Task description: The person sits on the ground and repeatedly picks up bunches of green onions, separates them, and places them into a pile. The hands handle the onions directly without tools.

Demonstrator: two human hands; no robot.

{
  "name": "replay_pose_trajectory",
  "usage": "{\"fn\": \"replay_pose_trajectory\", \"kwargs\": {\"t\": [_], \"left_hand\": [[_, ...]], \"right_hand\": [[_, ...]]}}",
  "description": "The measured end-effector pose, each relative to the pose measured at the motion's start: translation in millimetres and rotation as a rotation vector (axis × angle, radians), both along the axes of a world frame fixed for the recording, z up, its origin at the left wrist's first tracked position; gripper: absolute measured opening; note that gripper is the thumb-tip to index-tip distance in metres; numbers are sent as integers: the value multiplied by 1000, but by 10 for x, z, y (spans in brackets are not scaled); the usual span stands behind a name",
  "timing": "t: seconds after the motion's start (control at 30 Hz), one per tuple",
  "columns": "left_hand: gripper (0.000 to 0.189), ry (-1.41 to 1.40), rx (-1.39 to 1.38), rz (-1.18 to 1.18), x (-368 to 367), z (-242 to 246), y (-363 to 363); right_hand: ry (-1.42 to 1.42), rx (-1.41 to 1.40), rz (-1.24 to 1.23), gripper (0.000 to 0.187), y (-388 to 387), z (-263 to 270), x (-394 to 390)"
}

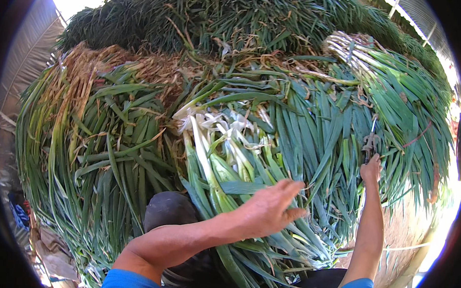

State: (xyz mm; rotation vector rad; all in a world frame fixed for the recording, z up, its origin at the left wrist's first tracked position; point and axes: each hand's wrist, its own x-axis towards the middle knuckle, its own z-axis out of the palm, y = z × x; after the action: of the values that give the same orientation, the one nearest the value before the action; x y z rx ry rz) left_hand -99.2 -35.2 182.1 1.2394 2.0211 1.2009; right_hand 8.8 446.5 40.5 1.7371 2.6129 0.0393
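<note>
My left hand (277,207) hovers over the leaves of a bunch of large green onions (218,170), holding nothing, with the thumb apart from the fingers. That bunch lies across my lap, its white, partly peeled stems pointing away from me and the green leaves trailing down to the right. Out to the right, my right hand (371,170) grips a metal tool with a thin nozzle, which looks like an air blow gun (370,143). Its nozzle points away from me, beside a stack of untrimmed green onions (400,81). The handle is mostly hidden by my fingers.
To the left lies a heap of green onions with brown roots (92,78). A tall pile of green leaves (227,22) rises at the back. My dark-clothed knee (171,210) is left of the bunch. A thin pale hose or cord (406,247) runs at the lower right.
</note>
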Motion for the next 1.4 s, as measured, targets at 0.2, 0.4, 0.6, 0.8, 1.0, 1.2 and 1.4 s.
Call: {"fn": "replay_pose_trajectory", "kwargs": {"t": [0.2,0.4,0.6,0.8,1.0,1.2,1.4], "left_hand": [[53,19,192,-54,180,-60,-33],[53,67,476,191,145,4,-156],[47,31,677,363,-34,98,-173],[43,-39,678,424,-77,159,-260],[40,-85,695,417,-96,150,-260],[36,-140,818,457,-211,319,-412],[40,-100,974,550,-328,425,-522]], "right_hand": [[295,159,494,49,-833,-143,-284],[467,-631,1011,22,-3495,257,-1488],[130,-679,1094,56,-4554,-140,-2331],[-123,-796,927,48,-4870,-381,-2580],[-56,-690,903,36,-4616,-489,-2712],[95,-622,969,28,-4214,245,-2957],[228,-349,1203,20,-4020,1756,-3479]]}}
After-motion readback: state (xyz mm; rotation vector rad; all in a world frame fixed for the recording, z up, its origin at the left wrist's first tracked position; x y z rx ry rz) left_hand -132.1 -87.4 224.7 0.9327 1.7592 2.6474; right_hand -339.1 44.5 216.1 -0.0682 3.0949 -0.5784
